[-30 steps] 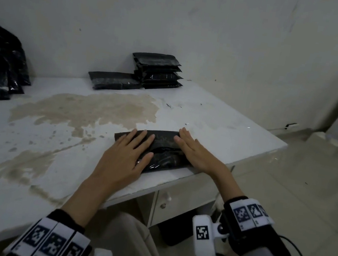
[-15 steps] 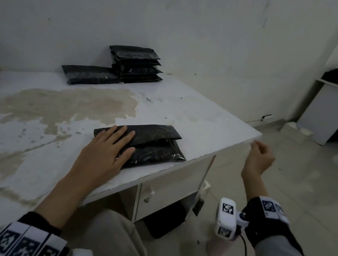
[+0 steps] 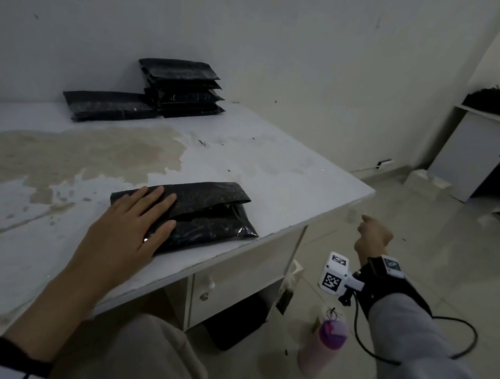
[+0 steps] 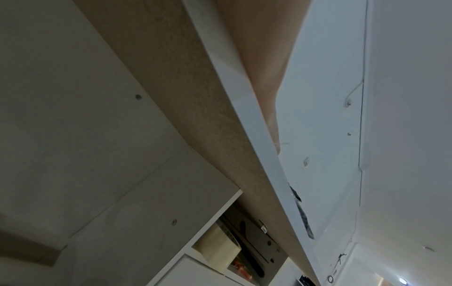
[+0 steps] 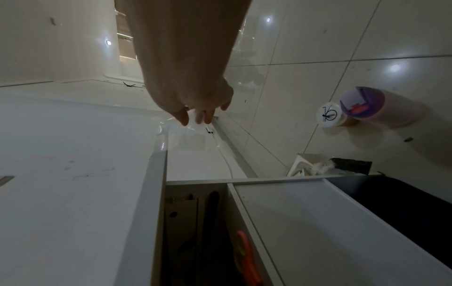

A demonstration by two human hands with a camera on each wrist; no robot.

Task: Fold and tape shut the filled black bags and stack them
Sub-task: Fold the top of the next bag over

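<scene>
Bag (image 3: 192,213) lies folded near the table (image 3: 293,176) front edge under my flat, spread left hand (image 3: 134,230), so I should keep pressing the flap while my right hand (image 3: 372,238), fingers apparently pinching clear tape (image 5: 188,135), brings it across.
</scene>
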